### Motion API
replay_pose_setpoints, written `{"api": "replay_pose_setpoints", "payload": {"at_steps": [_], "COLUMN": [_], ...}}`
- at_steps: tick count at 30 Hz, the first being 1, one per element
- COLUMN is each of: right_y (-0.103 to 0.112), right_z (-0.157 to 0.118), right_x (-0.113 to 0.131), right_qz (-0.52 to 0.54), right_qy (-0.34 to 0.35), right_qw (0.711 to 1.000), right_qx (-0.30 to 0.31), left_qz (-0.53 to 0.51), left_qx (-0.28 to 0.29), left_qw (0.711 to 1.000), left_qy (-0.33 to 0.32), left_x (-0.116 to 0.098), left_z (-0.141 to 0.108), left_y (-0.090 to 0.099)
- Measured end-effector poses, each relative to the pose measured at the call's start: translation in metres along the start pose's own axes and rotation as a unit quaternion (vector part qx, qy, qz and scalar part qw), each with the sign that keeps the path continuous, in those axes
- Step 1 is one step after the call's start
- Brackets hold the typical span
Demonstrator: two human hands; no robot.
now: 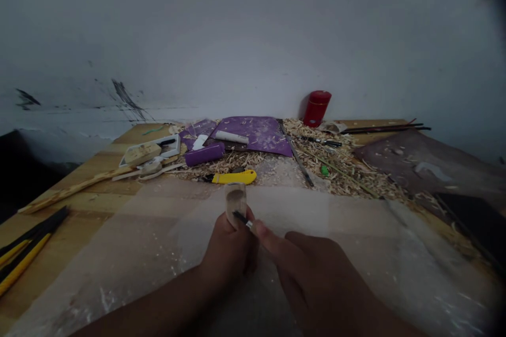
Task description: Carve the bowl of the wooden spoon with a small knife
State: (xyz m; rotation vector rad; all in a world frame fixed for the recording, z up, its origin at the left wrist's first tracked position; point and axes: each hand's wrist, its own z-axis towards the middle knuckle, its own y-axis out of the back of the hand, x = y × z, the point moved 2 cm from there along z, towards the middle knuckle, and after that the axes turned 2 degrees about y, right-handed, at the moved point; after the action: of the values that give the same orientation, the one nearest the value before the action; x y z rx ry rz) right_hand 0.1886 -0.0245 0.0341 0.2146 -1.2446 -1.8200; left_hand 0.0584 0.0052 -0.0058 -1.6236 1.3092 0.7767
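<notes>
Pale wood block [236, 202], dark scooped face, upright in left hand [228, 250]; right hand [312, 274] pinching small knife [243, 220]

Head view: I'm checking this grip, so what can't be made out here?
- Wooden block: its lower part is hidden by the left hand.
- Small dark tool: its far end is hidden by the right hand; its tip is too small to read.
- Yellow-and-black tools: cut off by the left edge.

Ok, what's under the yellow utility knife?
The yellow utility knife lies at the edge of wood shavings; whatever is directly beneath it is covered and can't be seen.
</notes>
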Motion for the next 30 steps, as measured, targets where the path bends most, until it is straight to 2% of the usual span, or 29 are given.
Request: {"api": "replay_pose_setpoints", "payload": {"at_steps": [7,13,15,19,21,25,30], "right_y": [-0.009,-0.015,-0.015,-0.009,-0.002,0.009,0.009], "right_z": [0.005,0.009,0.01,0.009,0.007,0.002,-0.002], "right_x": [0.006,0.01,0.01,0.003,-0.001,-0.01,-0.009], "right_qz": [0.029,0.08,0.1,0.179,0.201,0.167,0.077], "right_qy": [-0.023,-0.048,-0.067,-0.131,-0.14,-0.128,-0.066], "right_qw": [0.997,0.992,0.989,0.973,0.968,0.977,0.995], "right_qx": [-0.062,-0.09,-0.084,-0.056,-0.051,-0.02,0.016], "left_qz": [-0.027,-0.043,-0.048,-0.048,-0.04,-0.019,0.028], "left_qx": [-0.015,-0.008,-0.009,0.034,0.021,-0.012,-0.004], "left_qw": [0.999,0.999,0.998,0.998,0.999,1.0,0.999], "left_qy": [-0.014,-0.032,-0.03,0.007,0.005,-0.012,-0.039], "left_x": [-0.01,-0.005,-0.003,-0.005,-0.01,-0.019,-0.02], "left_z": [-0.003,-0.007,-0.008,-0.007,-0.004,0.002,0.004], "left_y": [-0.003,-0.006,-0.008,-0.011,-0.008,0.001,0.008]}}
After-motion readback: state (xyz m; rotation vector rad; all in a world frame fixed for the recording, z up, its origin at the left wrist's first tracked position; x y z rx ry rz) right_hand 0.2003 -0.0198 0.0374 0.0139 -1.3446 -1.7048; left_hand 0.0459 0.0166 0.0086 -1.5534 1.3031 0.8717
